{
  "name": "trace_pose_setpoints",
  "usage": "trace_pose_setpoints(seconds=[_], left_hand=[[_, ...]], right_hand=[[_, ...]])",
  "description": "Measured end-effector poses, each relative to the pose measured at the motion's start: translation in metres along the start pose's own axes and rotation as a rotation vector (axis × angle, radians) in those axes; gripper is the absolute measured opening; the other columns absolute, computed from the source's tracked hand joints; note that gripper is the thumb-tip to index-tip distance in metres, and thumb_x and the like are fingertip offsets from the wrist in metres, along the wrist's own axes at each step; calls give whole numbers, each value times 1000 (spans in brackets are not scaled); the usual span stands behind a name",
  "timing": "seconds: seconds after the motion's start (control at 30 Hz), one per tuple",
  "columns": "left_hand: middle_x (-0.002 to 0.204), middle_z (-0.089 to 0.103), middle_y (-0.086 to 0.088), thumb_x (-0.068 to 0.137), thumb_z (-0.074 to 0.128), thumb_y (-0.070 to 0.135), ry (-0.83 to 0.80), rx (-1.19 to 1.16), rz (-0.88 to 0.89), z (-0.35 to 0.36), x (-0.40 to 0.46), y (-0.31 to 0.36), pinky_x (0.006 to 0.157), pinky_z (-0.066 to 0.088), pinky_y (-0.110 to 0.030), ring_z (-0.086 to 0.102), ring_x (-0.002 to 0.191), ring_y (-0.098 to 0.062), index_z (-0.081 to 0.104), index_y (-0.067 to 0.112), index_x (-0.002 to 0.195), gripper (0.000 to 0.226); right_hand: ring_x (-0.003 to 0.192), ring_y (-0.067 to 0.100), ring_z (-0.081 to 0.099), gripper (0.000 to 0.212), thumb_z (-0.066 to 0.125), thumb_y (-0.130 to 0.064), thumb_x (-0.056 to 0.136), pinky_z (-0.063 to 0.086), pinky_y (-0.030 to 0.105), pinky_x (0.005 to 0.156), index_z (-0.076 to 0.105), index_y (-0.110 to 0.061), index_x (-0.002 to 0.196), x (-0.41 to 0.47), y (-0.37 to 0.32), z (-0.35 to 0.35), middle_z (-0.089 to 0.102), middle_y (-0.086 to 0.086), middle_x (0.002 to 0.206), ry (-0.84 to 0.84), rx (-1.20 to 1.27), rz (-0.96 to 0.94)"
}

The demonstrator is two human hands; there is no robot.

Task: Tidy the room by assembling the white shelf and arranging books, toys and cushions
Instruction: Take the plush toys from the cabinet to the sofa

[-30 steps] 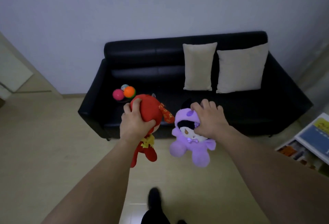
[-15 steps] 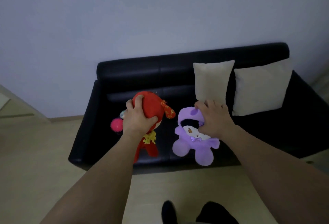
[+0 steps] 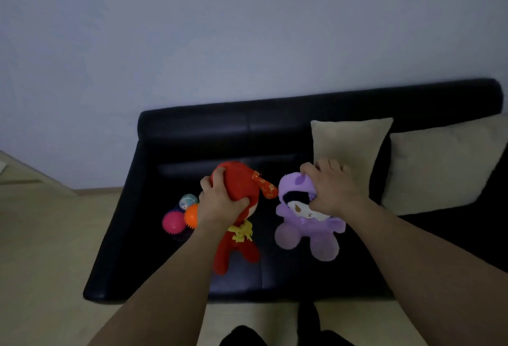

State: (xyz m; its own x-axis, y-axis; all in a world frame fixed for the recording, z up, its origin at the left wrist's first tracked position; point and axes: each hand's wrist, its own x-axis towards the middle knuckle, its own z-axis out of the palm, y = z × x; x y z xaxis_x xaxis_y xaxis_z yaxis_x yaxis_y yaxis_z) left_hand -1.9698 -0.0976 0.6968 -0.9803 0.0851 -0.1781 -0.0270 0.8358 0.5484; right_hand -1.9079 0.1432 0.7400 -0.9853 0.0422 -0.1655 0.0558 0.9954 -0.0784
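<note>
Black sofa (image 3: 192,277) holding balls (image 3: 178,216), cushions (image 3: 349,145), left hand (image 3: 220,205) fingers gripping red doll (image 3: 239,235), right hand (image 3: 332,189) fingers gripping purple plush (image 3: 305,233)

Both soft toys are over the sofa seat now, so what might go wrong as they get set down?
1. The red toy hangs close beside the spiky balls; lowering it may nudge them, and they could roll off the sofa.
2. Each toy is held by the head only: the left hand on the red one, the right hand on the purple toy. Released mid-seat, away from the backrest, they may flop over or slide off the front edge.
</note>
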Motion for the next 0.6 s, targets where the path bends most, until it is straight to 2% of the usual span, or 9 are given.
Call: trace_pose_setpoints(seconds=[0.13, 0.27, 0.37, 0.6], left_hand=[[138, 27, -10, 68, 76, 41, 43, -16, -67, 1, 52, -1, 90, 51, -50, 51, 114, -40, 19, 35, 141, 93], [141, 24, -11, 69, 77, 40, 42, -12, -119, 20, 115, -10, 89, 47, -48, 46, 120, -40, 19, 32, 142, 93], [142, 24, -11, 69, 77, 39, 37, -31, -119, 59, 179, -31, 89, 47, -49, 44, 120, -41, 20, 32, 142, 93], [139, 22, -14, 68, 77, 42, 55, 16, -271, 194, 284, -101, 84, 46, -48, 40, 120, -42, 20, 29, 140, 92]], right_hand=[[113, 24, 40, 72, 68, -38, 71, 36, 37, 91, 31, -30, 132, 67, -6, -3, 35, 5, 124, -17, -23, -47], [111, 25, 39, 72, 68, -43, 71, 36, 40, 91, 31, -30, 131, 129, -8, 25, 33, 5, 123, -73, -59, -68], [112, 26, 38, 72, 66, -50, 73, 35, 42, 91, 30, -30, 132, 184, -2, 73, 32, 6, 125, -101, -93, -52], [116, 28, 36, 75, 65, -44, 75, 34, 43, 95, 26, -28, 137, 293, 12, 217, 30, 8, 128, -191, -112, -4]])
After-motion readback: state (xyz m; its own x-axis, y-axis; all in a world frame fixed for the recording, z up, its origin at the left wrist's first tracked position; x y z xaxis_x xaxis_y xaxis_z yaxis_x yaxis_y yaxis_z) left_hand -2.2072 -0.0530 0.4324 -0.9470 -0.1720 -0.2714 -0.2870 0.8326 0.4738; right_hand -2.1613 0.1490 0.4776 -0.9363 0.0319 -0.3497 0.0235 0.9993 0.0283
